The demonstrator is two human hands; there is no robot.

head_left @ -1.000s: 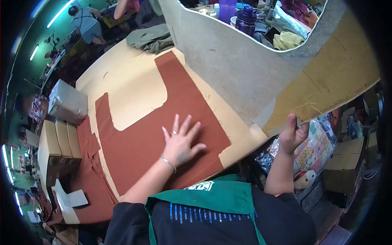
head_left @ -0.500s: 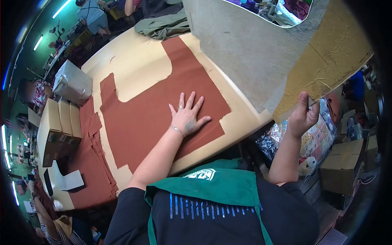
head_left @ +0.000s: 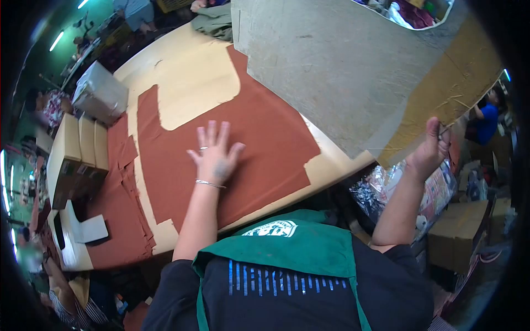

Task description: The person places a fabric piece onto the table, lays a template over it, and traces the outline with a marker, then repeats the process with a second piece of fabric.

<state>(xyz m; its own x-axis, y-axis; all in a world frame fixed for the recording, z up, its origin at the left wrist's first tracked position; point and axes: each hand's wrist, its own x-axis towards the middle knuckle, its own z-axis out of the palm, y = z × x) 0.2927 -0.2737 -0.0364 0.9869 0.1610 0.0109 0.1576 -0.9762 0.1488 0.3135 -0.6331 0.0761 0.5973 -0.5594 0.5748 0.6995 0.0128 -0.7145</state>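
A rust-brown cut fabric piece with a deep curved cutout lies flat on the pale table. Over its left-middle part my left hand is palm down with fingers spread, holding nothing. My right hand pinches the lower right edge of a large stiff grey sheet, thumb on top. Brown, frayed tape-like covering runs along that edge, and the sheet has a rounded opening at its top. The tilted sheet hides the far right part of the fabric.
Left on the table are stacked rust-brown fabric pieces, cardboard boxes, a silvery wrapped block and a white angled piece. Olive cloth lies at the back. A plastic-wrapped bundle and a carton stand right. Other people work around.
My left hand has slid left across the fabric. The grey sheet has shifted left and now covers more of the fabric's right side, with my right hand still on its edge.
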